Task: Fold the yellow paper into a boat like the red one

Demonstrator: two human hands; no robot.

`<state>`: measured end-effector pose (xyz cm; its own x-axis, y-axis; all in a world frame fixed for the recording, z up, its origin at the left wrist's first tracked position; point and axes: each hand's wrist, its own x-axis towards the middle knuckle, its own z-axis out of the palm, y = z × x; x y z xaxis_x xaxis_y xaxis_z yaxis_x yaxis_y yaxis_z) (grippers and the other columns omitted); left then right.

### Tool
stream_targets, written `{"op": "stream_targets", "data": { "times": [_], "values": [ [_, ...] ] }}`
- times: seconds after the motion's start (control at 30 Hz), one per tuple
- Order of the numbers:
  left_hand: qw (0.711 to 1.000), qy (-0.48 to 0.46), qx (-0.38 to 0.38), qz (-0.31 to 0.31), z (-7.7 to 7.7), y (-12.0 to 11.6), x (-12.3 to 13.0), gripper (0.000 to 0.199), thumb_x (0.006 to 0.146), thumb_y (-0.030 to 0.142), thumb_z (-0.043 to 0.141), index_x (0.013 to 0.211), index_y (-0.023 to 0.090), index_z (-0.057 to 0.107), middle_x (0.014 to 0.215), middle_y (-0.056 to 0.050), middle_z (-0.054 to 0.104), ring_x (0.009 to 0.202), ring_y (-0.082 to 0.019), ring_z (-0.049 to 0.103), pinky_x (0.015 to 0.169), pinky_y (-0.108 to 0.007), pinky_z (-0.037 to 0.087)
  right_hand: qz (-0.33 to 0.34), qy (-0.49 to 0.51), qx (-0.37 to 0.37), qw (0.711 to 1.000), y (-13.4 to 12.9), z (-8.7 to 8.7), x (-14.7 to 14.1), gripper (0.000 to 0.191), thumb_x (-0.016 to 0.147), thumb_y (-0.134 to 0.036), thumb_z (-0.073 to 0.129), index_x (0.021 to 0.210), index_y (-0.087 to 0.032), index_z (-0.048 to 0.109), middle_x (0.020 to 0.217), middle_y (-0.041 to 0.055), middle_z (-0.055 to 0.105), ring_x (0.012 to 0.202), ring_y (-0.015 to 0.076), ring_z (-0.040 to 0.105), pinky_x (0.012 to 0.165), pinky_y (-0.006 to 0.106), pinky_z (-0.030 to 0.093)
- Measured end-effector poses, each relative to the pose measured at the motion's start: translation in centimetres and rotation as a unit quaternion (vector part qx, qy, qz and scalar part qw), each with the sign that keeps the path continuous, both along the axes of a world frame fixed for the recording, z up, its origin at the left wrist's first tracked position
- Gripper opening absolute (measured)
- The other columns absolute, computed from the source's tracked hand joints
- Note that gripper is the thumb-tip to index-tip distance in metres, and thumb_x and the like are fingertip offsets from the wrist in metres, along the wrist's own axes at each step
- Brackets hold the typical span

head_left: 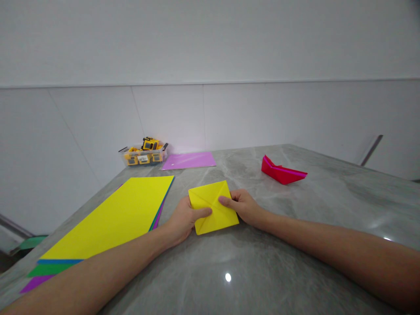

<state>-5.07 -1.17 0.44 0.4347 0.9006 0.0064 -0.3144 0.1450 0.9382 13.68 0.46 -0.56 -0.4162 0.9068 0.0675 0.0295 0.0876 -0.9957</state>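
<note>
A folded yellow paper square [216, 218] is held up between my two hands, above the grey tabletop. Diagonal creases cross near its middle. My left hand [185, 218] grips the left edge, its thumb lying flat on the front face and its fingers behind, mostly hidden. On the right edge, my right hand [244, 206] pinches the paper in the same way, with the thumb pointing towards the centre. The two thumb tips are close to each other but apart.
Large coloured sheets [114, 218], yellow on top, lie stacked at the left. A red folded paper boat [284, 174] stands at the right. Farther back are a purple sheet [190, 160] and a clear plastic box [143, 157] of yellow toy vehicles, near the wall [229, 113].
</note>
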Motion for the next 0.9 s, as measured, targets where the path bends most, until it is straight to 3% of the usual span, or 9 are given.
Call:
{"op": "stream_targets", "data": {
  "times": [0.27,0.43,0.57,0.77,0.9],
  "values": [
    [0.999,0.039,0.017,0.03,0.1,-0.2,0.1,0.04,0.065,0.015,0.073,0.104,0.014,0.065,0.102,-0.011,0.07,0.089,-0.027,0.067,0.079,-0.037,0.053,0.015,-0.007,0.011,1.0,-0.1,0.0,0.1,0.042,0.073,-0.055,0.065,0.076,-0.013,0.067,0.076,0.0061,0.068,0.063,0.015,0.06,0.055,0.025,0.044],
    [0.999,0.035,0.016,0.035,-0.1,0.3,0.1,0.035,0.066,0.019,0.074,0.1,0.014,0.066,0.1,-0.011,0.07,0.083,-0.023,0.067,0.077,-0.034,0.052,-0.063,0.039,-0.017,0.997,0.3,0.5,0.0,0.04,0.067,-0.053,0.071,0.071,-0.013,0.066,0.071,0.0062,0.068,0.06,0.0159,0.06,0.053,0.026,0.044],
    [0.996,0.088,0.018,0.02,-0.3,0.5,0.1,0.028,0.07,0.029,0.072,0.088,0.009,0.065,0.08,-0.01,0.069,0.063,-0.016,0.064,0.065,-0.03,0.053,-0.121,0.103,-0.031,0.987,0.9,0.9,0.2,0.04,0.062,-0.05,0.075,0.073,-0.013,0.066,0.077,0.0091,0.07,0.066,0.02,0.064,0.06,0.03,0.049],
    [0.99,0.133,0.049,-0.011,-0.6,0.6,-0.1,0.033,0.075,0.042,0.067,0.075,0.01,0.061,0.058,-0.004,0.061,0.046,-0.011,0.055,0.049,-0.023,0.045,-0.09,0.124,-0.043,0.987,0.9,0.8,0.3,0.04,0.064,-0.049,0.075,0.078,-0.012,0.068,0.085,0.0109,0.072,0.069,0.0214,0.066,0.063,0.031,0.051],
    [0.978,0.185,0.097,0.006,-0.7,0.4,-0.4,0.039,0.075,0.047,0.063,0.061,0.012,0.058,0.052,-0.002,0.056,0.042,-0.009,0.047,0.044,-0.02,0.037,-0.046,0.144,-0.051,0.987,0.9,0.5,0.3,0.04,0.069,-0.049,0.072,0.084,-0.011,0.069,0.087,0.0112,0.072,0.077,0.0239,0.067,0.069,0.034,0.052]
  ]
}}
